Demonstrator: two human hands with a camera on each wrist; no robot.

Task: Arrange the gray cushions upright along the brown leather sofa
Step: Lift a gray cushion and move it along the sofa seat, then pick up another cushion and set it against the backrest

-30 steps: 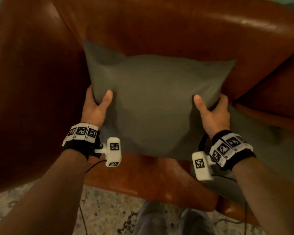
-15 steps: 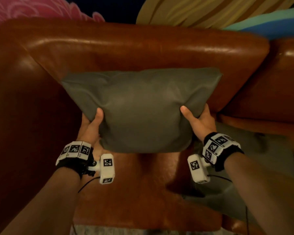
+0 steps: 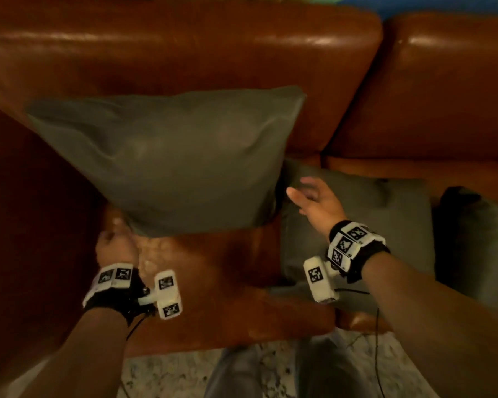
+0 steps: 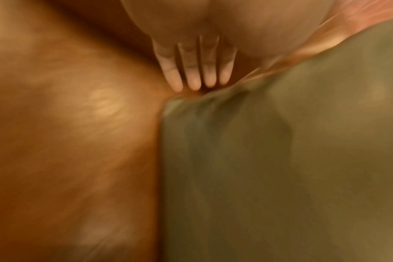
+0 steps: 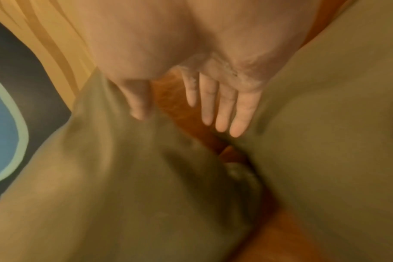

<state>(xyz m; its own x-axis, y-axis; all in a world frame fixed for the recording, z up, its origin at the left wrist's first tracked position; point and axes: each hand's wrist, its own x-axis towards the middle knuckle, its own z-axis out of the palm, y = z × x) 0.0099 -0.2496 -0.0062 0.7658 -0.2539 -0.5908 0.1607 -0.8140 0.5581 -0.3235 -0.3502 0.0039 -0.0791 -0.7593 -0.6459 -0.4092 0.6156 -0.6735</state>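
One gray cushion (image 3: 167, 162) stands upright on the brown leather sofa (image 3: 184, 47), leaning on the backrest beside the left armrest. My left hand (image 3: 112, 242) is below its lower left corner; in the left wrist view the straight fingers (image 4: 191, 74) point at that cushion corner (image 4: 175, 102) and hold nothing. My right hand (image 3: 311, 196) hovers open just right of the upright cushion. It is above a second gray cushion (image 3: 362, 225) lying flat on the seat. The right wrist view shows spread fingers (image 5: 220, 109) between the upright cushion (image 5: 123, 177) and the flat cushion (image 5: 325, 141).
A darker cushion-like shape (image 3: 472, 239) lies at the far right of the seat. The left armrest (image 3: 26, 225) rises close beside my left arm. A bare patch of seat (image 3: 227, 277) lies in front of the upright cushion. Patterned rug (image 3: 170, 374) below.
Both hands have let go of the cushion, which now leans on the backrest. My right hand has moved right over the flat cushion; my left hand has dropped to the lower left corner.
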